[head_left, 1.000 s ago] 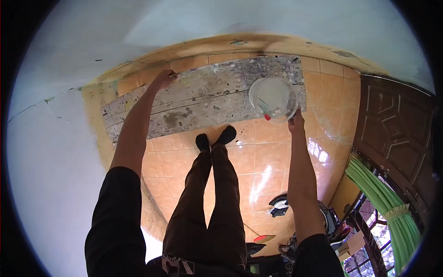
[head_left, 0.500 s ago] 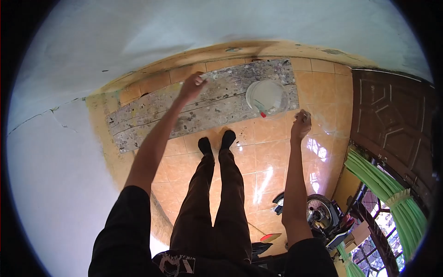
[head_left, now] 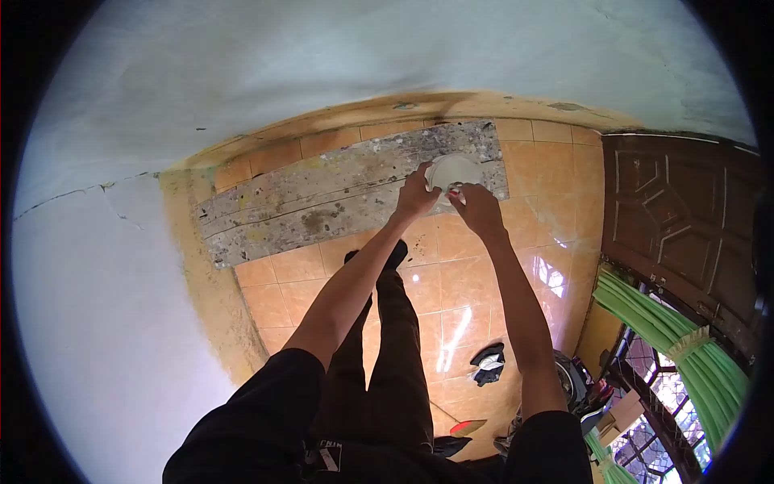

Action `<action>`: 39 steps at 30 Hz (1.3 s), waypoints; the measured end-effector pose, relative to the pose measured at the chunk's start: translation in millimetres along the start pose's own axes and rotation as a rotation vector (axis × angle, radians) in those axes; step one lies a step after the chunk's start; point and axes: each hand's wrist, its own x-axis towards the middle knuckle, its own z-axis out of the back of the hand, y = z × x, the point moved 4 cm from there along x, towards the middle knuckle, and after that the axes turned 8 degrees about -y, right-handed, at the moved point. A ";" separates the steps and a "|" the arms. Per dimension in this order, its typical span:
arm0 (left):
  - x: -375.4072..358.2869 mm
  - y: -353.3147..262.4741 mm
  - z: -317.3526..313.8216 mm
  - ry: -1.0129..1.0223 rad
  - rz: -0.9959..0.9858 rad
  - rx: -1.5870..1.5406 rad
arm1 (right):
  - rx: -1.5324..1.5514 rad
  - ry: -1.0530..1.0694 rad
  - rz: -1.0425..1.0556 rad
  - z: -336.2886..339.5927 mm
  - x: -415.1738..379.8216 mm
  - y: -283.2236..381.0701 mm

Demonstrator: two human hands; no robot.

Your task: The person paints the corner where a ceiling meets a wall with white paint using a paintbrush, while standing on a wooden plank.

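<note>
A white round bucket (head_left: pixel 455 169) stands near the right end of a paint-spattered wooden board (head_left: pixel 322 194). My left hand (head_left: pixel 417 194) is at the bucket's left side, its fingers closed over the rim. At the near rim, my right hand (head_left: pixel 479 208) pinches the red end (head_left: pixel 454 194) of a slim tool. The rest of that tool is mostly hidden by my fingers, so its kind does not show. Inside the bucket is something pale.
A pale wall (head_left: pixel 363 56) rises behind the board. Orange floor tiles (head_left: pixel 419 302) reach my feet. On the right are a brown door (head_left: pixel 669 210) and green curtains (head_left: pixel 661 323). A parked motorcycle (head_left: pixel 576 383) and a black-and-white item (head_left: pixel 488 365) lie lower right.
Both hands have come together at the bucket, the left moving right and down, the right moving left. The right hand has taken hold of the tool's red end.
</note>
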 end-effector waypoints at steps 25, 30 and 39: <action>-100.7 94.3 270.6 -0.490 0.191 0.062 | -0.055 0.230 0.452 -108.5 68.7 247.7; -122.0 143.3 317.6 -0.593 0.239 -0.178 | -0.100 0.180 0.661 -138.6 75.5 320.6; -154.5 180.5 385.5 -0.648 0.305 -0.242 | -0.125 0.326 0.730 -178.2 82.1 421.6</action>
